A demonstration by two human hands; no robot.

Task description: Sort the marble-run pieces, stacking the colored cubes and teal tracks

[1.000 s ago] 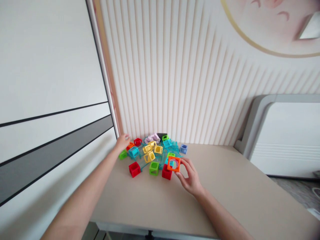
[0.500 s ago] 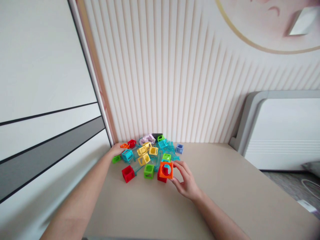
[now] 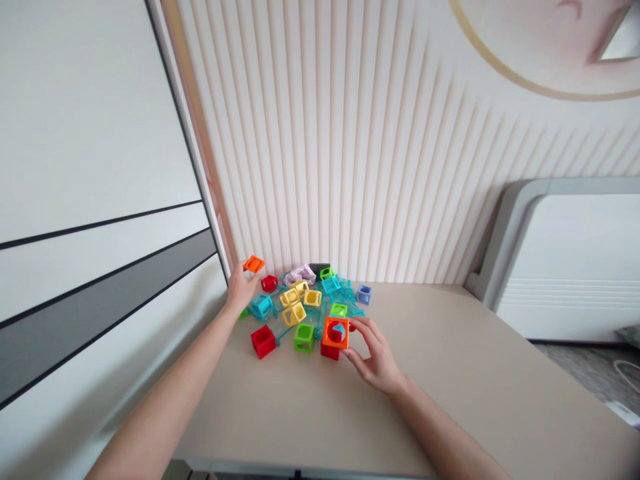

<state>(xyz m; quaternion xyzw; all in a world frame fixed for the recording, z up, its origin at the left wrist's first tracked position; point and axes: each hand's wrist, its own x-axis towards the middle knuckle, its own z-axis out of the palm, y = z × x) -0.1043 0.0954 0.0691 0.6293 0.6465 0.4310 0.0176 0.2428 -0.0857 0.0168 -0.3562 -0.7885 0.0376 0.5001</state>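
My left hand (image 3: 242, 285) pinches an orange cube block (image 3: 255, 264) and holds it up near the wall, above the back left of the pile. Between the fingertips and thumb of my right hand (image 3: 377, 360) is another orange cube block (image 3: 326, 341) with a round opening. It overlaps a red block (image 3: 330, 352) in view; whether the two touch I cannot tell. Just left of it sits a green block (image 3: 303, 339), and farther left a red block (image 3: 263, 341). A light-blue block (image 3: 261, 306) lies beside my left wrist. Partly hidden by that wrist is another green block (image 3: 245, 312).
Several yellow blocks (image 3: 294, 314) and clear teal pieces (image 3: 345, 293) fill the pile's middle. Behind them lie crumpled lilac material (image 3: 300, 274) and a dark object (image 3: 320, 269). A periwinkle block (image 3: 364, 295) sits at right. A ribbed wall and a white cabinet (image 3: 100, 133) bound the table (image 3: 310, 413).
My left hand has lifted its orange block up from the back left of the pile. My right hand keeps its orange block in nearly the same place. The view has shifted slightly.
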